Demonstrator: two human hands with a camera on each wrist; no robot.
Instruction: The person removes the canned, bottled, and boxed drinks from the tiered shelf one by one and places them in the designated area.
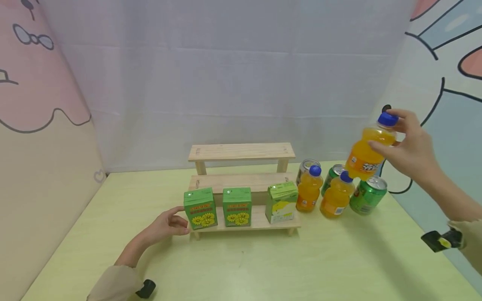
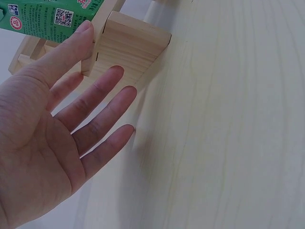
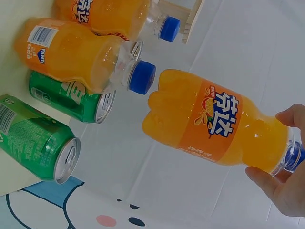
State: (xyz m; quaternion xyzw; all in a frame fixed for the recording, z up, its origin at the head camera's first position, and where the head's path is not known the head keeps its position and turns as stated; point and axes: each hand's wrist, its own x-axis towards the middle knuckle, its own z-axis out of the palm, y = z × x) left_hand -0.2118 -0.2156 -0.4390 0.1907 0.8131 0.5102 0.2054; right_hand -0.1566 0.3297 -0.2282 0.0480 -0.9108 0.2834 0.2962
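Observation:
My right hand (image 1: 414, 148) grips an orange soda bottle (image 1: 367, 152) with a blue cap near its neck, tilted in the air above the other drinks. In the right wrist view the thumb and a finger pinch this bottle (image 3: 205, 119) below the cap. At the lower left of the wooden tiered stand (image 1: 241, 180), my left hand (image 1: 163, 228) has its fingers loosely extended and holds nothing. Its thumb touches or nearly touches the stand's end beside a green juice carton (image 1: 201, 209). The left wrist view shows the open palm (image 2: 43, 157) next to the stand.
On the stand's lowest step are another green carton (image 1: 237, 207) and a yellow-green carton (image 1: 282, 202). To its right stand two orange soda bottles (image 1: 309, 190), two green cans (image 1: 369, 195) and a silver-topped can (image 1: 308, 165). Walls enclose the table (image 1: 263, 267).

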